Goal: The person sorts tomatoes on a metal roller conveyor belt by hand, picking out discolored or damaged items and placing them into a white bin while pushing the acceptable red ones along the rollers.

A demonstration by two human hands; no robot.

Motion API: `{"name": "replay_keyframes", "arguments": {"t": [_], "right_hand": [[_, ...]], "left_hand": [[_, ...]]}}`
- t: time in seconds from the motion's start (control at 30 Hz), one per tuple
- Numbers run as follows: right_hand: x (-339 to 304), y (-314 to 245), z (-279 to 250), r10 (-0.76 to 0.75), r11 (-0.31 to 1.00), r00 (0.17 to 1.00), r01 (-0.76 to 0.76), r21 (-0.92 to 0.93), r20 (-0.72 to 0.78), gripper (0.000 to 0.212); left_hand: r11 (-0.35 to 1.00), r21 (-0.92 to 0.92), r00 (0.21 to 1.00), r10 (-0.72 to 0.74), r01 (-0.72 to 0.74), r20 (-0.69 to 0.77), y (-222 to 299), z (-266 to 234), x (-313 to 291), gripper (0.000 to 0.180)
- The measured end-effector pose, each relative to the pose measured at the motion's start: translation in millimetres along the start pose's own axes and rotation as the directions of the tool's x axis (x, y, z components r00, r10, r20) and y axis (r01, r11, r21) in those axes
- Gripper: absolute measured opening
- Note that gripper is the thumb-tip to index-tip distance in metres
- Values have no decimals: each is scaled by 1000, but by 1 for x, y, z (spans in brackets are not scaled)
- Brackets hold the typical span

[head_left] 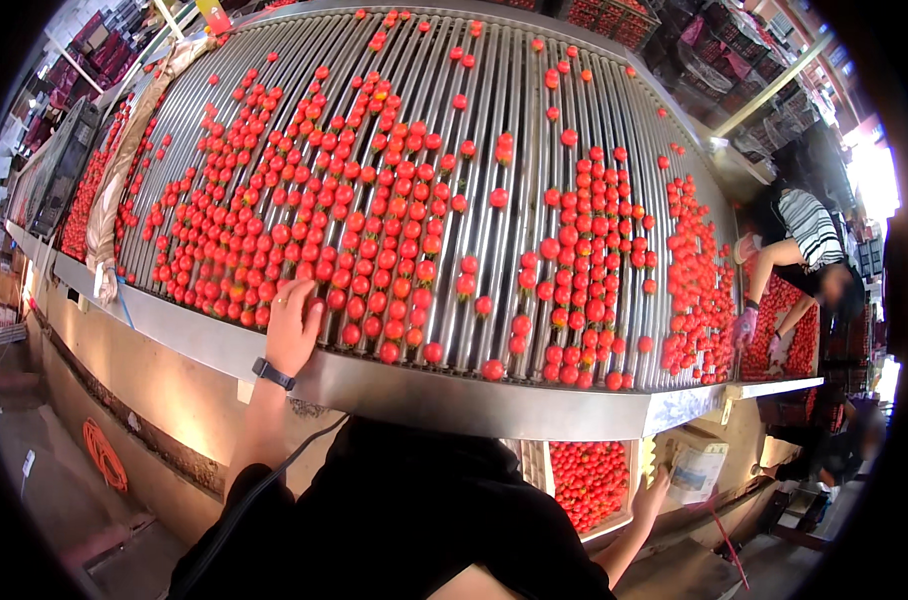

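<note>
Small red tomatoes (374, 240) lie in rows on a wide metal roller conveyor (479, 120) in front of me. My left hand (293, 325), with a dark band on the wrist, reaches over the near rail at the left. Its fingers are bent around a darker tomato (316, 303) among the others. Low at the right, my right hand (651, 496) is beside the right rim of a pale crate (634, 470) filled with tomatoes. Its fingers are bent near a yellow bumpy strip (647, 457); what they grip is hidden.
The conveyor's metal rail (414, 395) runs between me and the rollers. A printed carton (698, 468) stands next to my right hand. At the far right a person in a striped top (809, 225) bends over tomatoes. An orange hose (104, 455) hangs at the left.
</note>
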State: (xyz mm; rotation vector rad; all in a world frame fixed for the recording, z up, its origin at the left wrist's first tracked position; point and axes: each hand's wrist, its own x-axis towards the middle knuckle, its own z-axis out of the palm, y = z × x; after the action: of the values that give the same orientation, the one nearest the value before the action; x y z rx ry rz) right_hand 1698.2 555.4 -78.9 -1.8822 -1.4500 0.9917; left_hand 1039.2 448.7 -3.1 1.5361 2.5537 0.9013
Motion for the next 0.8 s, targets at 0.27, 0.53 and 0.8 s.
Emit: {"name": "replay_keyframes", "arguments": {"t": [0.27,0.53,0.8], "right_hand": [[36,-256,227,-537,843,808,527,111,243,30],[37,-362,392,-838,342,282,939,46,468,52],[53,-361,416,-791,366,390,919,-146,471,58]], "left_hand": [[977,26,967,204,-210,150,17,24,15,36],[990,-55,992,126,-127,-33,6,-4,-21,31],[999,4,967,-44,47,-250,-14,-4,-34,25]]}}
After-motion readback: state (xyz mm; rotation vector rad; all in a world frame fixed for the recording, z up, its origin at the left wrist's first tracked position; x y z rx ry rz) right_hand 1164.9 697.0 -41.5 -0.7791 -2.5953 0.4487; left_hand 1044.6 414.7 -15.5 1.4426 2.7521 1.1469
